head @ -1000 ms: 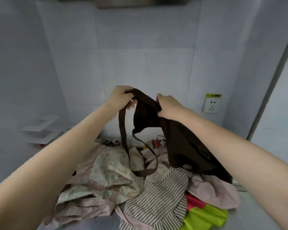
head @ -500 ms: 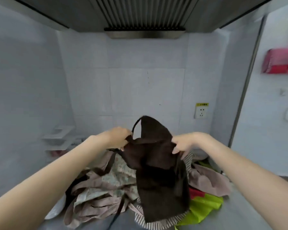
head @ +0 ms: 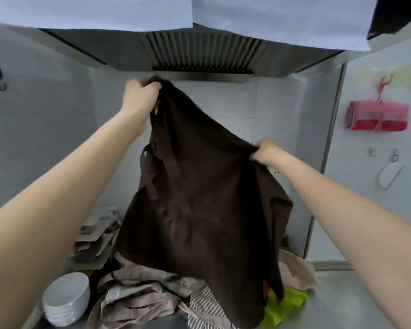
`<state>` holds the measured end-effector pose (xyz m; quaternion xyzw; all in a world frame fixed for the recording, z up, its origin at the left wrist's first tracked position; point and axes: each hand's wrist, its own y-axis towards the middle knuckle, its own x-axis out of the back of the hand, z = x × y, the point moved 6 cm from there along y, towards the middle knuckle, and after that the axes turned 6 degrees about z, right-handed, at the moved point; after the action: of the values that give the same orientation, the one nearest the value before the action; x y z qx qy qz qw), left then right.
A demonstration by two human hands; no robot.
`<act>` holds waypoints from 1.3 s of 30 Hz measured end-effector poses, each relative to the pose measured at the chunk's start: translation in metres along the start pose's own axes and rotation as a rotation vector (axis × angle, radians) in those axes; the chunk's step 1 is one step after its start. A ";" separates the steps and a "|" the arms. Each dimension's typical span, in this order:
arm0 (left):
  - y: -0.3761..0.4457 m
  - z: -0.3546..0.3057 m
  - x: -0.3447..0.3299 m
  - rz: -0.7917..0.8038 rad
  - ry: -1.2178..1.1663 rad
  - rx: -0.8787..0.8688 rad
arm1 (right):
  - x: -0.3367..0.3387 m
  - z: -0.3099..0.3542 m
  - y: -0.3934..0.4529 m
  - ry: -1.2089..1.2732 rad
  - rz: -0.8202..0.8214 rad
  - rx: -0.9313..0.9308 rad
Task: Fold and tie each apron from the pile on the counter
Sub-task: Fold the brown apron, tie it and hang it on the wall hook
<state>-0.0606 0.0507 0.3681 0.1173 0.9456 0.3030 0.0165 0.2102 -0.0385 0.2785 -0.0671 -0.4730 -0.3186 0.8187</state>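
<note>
- Brown apron (head: 199, 198) hangs in the air above the counter, spread between both hands; its lower edge drapes over the pile of aprons (head: 147, 295) below.
- Likely reason for the lift: getting it clear of the heap so it falls flat and the straps drop free before folding. One strap loop (head: 150, 157) dangles at the left edge.
- Left hand (head: 140, 98) is highest, just under the range hood (head: 199, 55), fingers bunched round the apron's top corner.
- Right hand (head: 267, 151) sits lower and to the right, pinching the opposite edge; the cloth slopes down between the two.
- Hands well apart, both clamped on fabric.
- Stack of white bowls (head: 67, 300) stands left of the pile; counter (head: 342, 305) bare steel at right.
</note>
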 end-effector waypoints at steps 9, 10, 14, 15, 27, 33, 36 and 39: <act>-0.115 0.122 -0.048 1.310 0.390 0.356 | 0.049 0.083 -0.022 0.254 -0.187 0.314; -0.109 0.141 -0.050 1.143 0.531 0.304 | 0.047 0.096 -0.025 0.249 -0.172 0.362; -0.118 0.201 -0.081 0.976 0.635 0.157 | 0.038 0.137 -0.037 0.334 -0.109 0.511; -0.120 0.208 -0.089 0.936 0.546 0.115 | 0.037 0.144 -0.040 0.389 -0.067 0.552; -0.087 0.230 -0.086 0.815 0.825 -0.148 | 0.058 0.088 -0.038 0.998 0.259 0.422; -0.071 0.199 -0.085 0.901 1.005 -0.141 | 0.023 0.052 -0.026 0.698 0.461 0.265; -0.034 0.182 -0.031 0.668 1.728 -0.173 | 0.001 -0.001 -0.013 -0.318 0.492 0.116; 0.002 0.125 0.006 0.137 1.476 -0.263 | 0.042 -0.008 -0.002 -0.361 -0.255 0.165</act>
<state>-0.0536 0.1245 0.2672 -0.0605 0.6577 0.4136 -0.6266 0.2298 -0.0623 0.3086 0.0047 -0.6410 -0.3626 0.6765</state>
